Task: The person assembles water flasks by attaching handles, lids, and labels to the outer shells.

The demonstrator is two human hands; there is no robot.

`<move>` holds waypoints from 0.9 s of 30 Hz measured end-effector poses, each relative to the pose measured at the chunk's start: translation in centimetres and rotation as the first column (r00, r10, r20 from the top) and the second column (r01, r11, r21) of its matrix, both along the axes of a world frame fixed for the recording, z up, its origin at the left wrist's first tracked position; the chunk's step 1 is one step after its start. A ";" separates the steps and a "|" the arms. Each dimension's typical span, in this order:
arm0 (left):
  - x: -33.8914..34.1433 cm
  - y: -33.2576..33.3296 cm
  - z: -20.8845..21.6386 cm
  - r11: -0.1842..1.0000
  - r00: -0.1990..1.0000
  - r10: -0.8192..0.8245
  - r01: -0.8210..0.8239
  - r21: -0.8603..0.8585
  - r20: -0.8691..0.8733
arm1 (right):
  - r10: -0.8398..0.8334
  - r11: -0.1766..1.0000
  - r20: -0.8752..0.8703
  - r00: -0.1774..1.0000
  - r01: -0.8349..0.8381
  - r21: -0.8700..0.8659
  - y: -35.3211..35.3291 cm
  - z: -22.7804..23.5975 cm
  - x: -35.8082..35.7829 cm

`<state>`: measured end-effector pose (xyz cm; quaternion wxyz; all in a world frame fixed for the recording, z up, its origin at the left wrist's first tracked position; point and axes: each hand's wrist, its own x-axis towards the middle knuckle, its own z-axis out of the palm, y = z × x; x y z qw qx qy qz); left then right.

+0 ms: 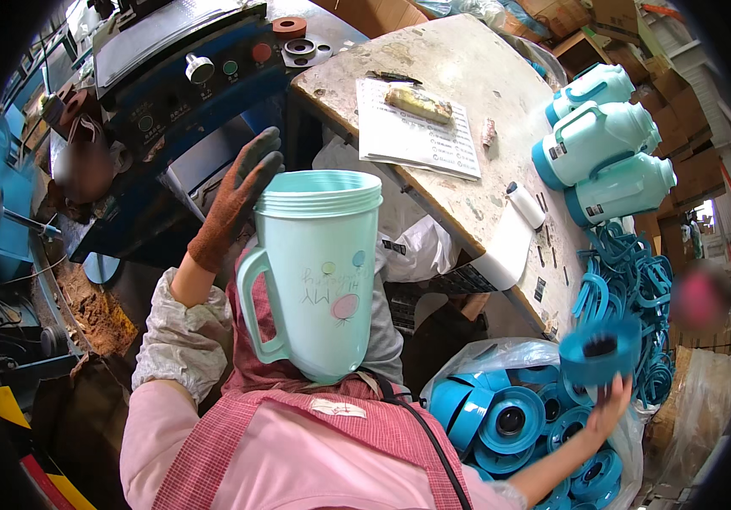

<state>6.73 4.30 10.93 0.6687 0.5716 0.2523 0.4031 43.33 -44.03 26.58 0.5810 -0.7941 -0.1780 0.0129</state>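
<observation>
Checked red apron (297,442) cloth lies nearest, below the large worktable (510,81) at the upper right. Beside it, a clear plastic bag (501,347) holds many blue bases (510,421). On the lap stands the mint jug body (323,229), threaded rim up, rounded end down, handle to the left. One blue ring (616,361) is raised over the bag, clamped in the fingers of the bare right hand (610,412). The gloved left hand (234,191) has its fingers stretched out, slightly apart, beside the rim. Good handling seems to call for keeping the body steady and its rim level, gripping the ring by its outer wall and keeping it clear of the loose film. Whether the glove touches the rim, I cannot tell; the ring hides some right fingertips, and the lower bag is cut off.
</observation>
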 end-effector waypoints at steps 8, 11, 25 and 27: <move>1.3 -1.7 2.7 0.971 0.994 0.068 -0.085 0.222 0.085 | 0.967 0.245 -0.100 0.235 -0.964 0.103 38.5 -6.2 -8.6; -0.6 -1.5 4.1 0.992 0.999 -0.047 0.045 0.122 0.010 | 0.954 0.082 0.256 0.158 -0.956 0.283 42.5 -10.9 -12.2; -3.2 1.6 0.8 0.968 0.976 -0.171 0.142 0.205 0.134 | 0.902 0.239 0.267 0.340 -0.907 0.345 44.8 -12.3 -16.0; -2.9 1.6 0.2 0.971 0.977 -0.144 0.109 0.213 0.157 | 0.909 0.278 0.219 0.355 -0.907 0.316 44.6 -12.0 -16.0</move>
